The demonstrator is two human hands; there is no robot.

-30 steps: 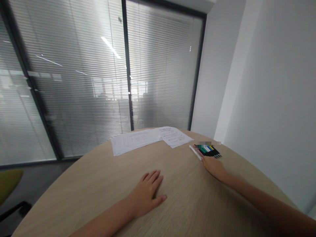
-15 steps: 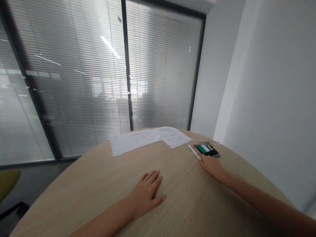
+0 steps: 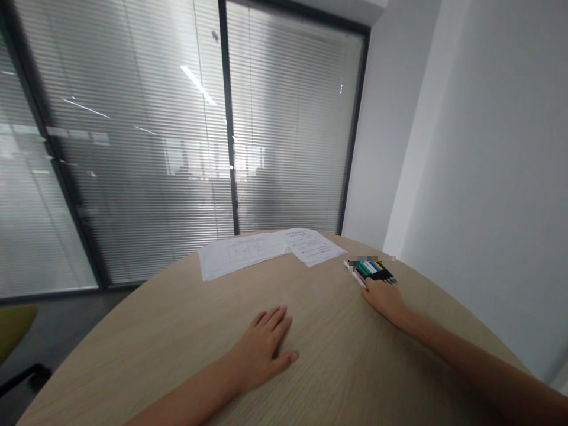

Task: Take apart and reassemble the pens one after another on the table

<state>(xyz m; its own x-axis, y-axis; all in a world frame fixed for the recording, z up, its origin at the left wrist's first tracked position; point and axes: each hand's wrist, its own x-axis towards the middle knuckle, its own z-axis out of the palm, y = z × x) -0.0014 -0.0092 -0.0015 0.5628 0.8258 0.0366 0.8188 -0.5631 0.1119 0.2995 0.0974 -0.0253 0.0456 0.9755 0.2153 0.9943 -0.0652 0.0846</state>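
Observation:
My left hand lies flat, palm down, on the light wooden table, its fingers spread and holding nothing. Farther off on the right, my right hand is at the near end of a row of pens. Its thumb and forefinger are closed at the lower end of a white pen, the leftmost of the row. Side by side lie several pens in green, white, blue, yellow and black. My right hand partly covers their near ends, and its other fingers are hard to make out.
Printed sheets of paper lie overlapping at the far side of the round table. Beyond stands a glass partition with blinds, and a white wall rises on the right. Part of a yellow-green chair shows at the left.
The white pen has shifted slightly right, closer against the other pens, with my right hand moving along with it. My left hand has stayed in place.

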